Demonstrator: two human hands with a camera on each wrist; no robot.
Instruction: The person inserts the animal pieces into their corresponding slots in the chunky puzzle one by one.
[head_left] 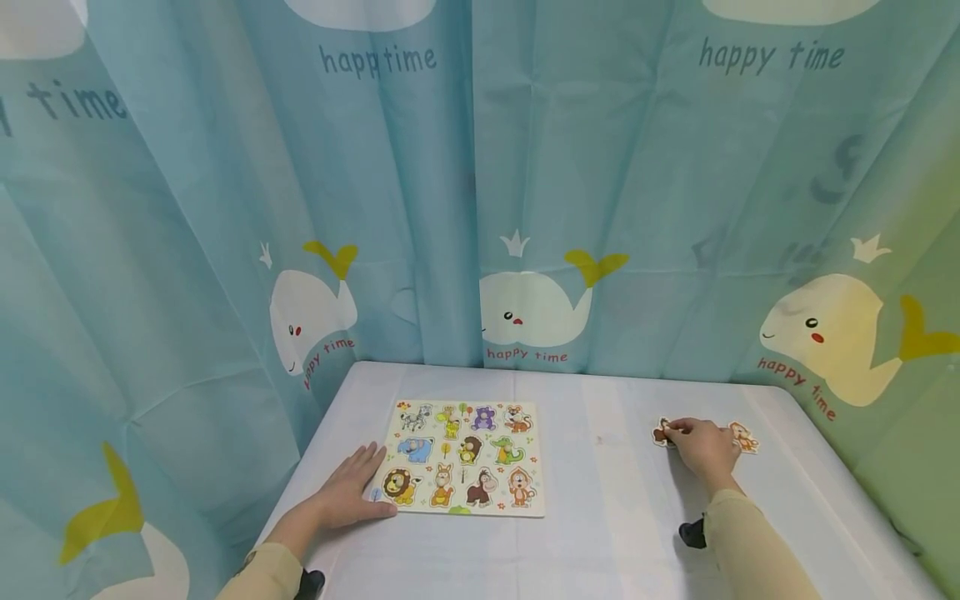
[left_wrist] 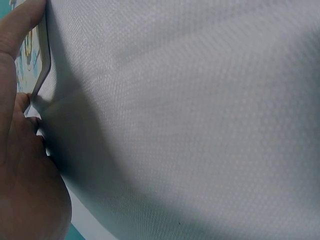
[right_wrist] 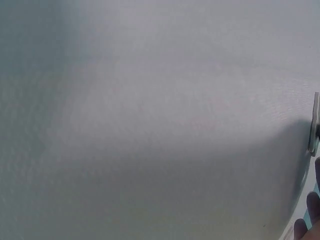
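An animal peg puzzle board (head_left: 531,500) lies on the table, with a zebra, a giraffe, an elephant, a lion and other animals on it. My left hand (head_left: 348,487) rests at the board's left edge, fingers extended and thumb at the near corner. In the left wrist view that thumb (left_wrist: 20,25) touches the board's side. Over on the right, my right hand (head_left: 703,450) pinches a brown animal puzzle piece (head_left: 660,432), partly covered by the fingers. Just right of that hand lies an orange animal puzzle piece (head_left: 744,437). The right wrist view catches only fingertips and a puzzle piece's edge (right_wrist: 314,125).
A white cloth covers the table (head_left: 592,475), which has rounded far corners. Behind and beside it hangs a blue curtain (head_left: 420,208) printed with whales. The stretch of table between the board and the two pieces shows bare cloth.
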